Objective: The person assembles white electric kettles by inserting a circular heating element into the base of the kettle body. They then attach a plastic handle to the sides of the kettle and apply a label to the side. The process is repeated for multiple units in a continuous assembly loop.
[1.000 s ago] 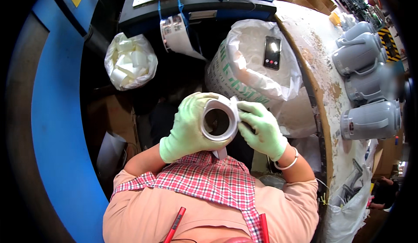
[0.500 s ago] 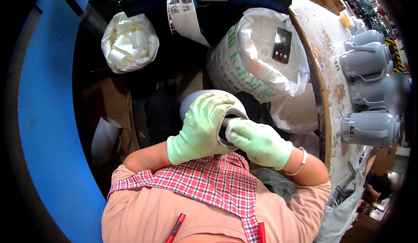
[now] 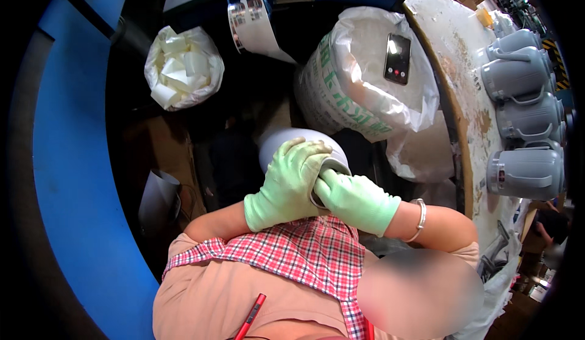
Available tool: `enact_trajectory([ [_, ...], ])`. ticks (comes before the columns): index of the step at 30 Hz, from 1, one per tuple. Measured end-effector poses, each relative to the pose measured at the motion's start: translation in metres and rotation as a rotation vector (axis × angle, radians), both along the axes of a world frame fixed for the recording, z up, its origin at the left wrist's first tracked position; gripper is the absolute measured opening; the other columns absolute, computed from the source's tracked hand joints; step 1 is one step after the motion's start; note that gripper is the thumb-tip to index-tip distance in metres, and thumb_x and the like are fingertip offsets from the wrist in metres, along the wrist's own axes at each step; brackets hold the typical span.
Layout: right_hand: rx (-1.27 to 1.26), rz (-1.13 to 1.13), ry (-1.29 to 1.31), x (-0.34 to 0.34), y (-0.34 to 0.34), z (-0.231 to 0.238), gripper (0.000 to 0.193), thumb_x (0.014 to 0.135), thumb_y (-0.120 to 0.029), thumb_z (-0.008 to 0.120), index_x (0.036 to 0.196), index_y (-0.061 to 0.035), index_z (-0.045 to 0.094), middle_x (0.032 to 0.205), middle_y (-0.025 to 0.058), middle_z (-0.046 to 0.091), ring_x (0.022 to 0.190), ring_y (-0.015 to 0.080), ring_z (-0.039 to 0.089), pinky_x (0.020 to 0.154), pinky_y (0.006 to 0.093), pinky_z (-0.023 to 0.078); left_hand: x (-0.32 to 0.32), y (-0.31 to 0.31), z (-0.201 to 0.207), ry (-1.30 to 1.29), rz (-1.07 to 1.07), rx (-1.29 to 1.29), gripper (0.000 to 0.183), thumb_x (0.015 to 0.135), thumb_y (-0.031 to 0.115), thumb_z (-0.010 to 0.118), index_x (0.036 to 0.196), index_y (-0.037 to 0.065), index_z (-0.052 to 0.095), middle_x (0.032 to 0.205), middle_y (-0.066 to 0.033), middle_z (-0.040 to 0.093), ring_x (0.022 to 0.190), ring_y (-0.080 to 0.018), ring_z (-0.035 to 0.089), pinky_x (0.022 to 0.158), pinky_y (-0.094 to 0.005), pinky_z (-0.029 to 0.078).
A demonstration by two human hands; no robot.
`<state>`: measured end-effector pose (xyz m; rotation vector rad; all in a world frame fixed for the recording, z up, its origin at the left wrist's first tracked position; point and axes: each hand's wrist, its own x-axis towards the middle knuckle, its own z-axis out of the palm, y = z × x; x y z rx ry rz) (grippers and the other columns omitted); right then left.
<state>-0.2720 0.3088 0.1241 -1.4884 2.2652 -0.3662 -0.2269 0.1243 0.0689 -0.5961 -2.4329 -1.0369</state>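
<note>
A pale grey, rounded hollow plastic shell lies in front of my body, its round mouth turned toward my right. My left hand, in a light green glove, is wrapped over the shell close to the rim. My right hand, gloved alike, has its fingers pushed inside the mouth, bent and close together. The glove and rim hide the fingertips and whatever they may hold.
Grey handled jugs line the worn table at right. Ahead stand a large white sack with a phone on it and a bag of white pieces. A blue panel bounds the left.
My right fingers have gone deeper into the shell's mouth. A greyish metallic-looking piece seen at the opening earlier is now out of sight. My left hand keeps its grasp.
</note>
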Motion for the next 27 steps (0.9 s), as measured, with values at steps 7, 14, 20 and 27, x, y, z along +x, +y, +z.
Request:
enact_trajectory([
  [7, 0.032, 0.137, -0.102, -0.011, -0.01, 0.011, 0.016, 0.082, -0.01, 0.065, 0.091, 0.0032, 0.064, 0.099, 0.0163, 0.057, 0.085, 0.0312, 0.065, 0.071, 0.0397, 0.059, -0.002, -0.01, 0.006, -0.032, 0.011, 0.088, 0.087, 0.045, 0.038, 0.096, 0.118, 0.009, 0.059, 0.126, -0.0074, 0.064, 0.117, -0.0283, 0.062, 0.106, -0.0487, 0.044],
  [14, -0.714, 0.092, -0.026, -0.087, -0.089, 0.004, 0.022, 0.084, -0.017, 0.077, 0.085, -0.0012, 0.063, 0.105, 0.0172, 0.059, 0.093, 0.0355, 0.063, 0.08, 0.0409, 0.054, -0.016, -0.058, -0.009, -0.016, 0.194, 0.326, 0.076, 0.056, 0.036, 0.094, 0.116, 0.006, 0.058, 0.115, -0.0144, 0.065, 0.103, -0.035, 0.065, 0.092, -0.0429, 0.05],
  [20, -0.623, -0.883, 0.124, -0.206, -0.184, -0.058, 0.026, 0.09, -0.024, 0.076, 0.087, -0.0007, 0.064, 0.085, 0.0147, 0.062, 0.08, 0.0336, 0.062, 0.074, 0.0382, 0.051, -0.013, -0.066, -0.05, -0.063, 0.131, 0.325, 0.076, 0.056, 0.038, 0.095, 0.117, 0.008, 0.061, 0.122, -0.0105, 0.063, 0.115, -0.0331, 0.06, 0.102, -0.0449, 0.045],
  [27, -0.826, -0.867, -0.536, -0.198, -0.169, -0.061, 0.028, 0.099, -0.023, 0.067, 0.084, 0.0007, 0.065, 0.07, -0.0031, 0.057, 0.067, 0.0038, 0.045, 0.06, 0.0241, 0.04, -0.026, -0.079, -0.109, -0.115, 0.063, 0.296, 0.079, 0.055, 0.042, 0.093, 0.119, 0.009, 0.06, 0.126, -0.0093, 0.062, 0.12, -0.0327, 0.057, 0.109, -0.0494, 0.041],
])
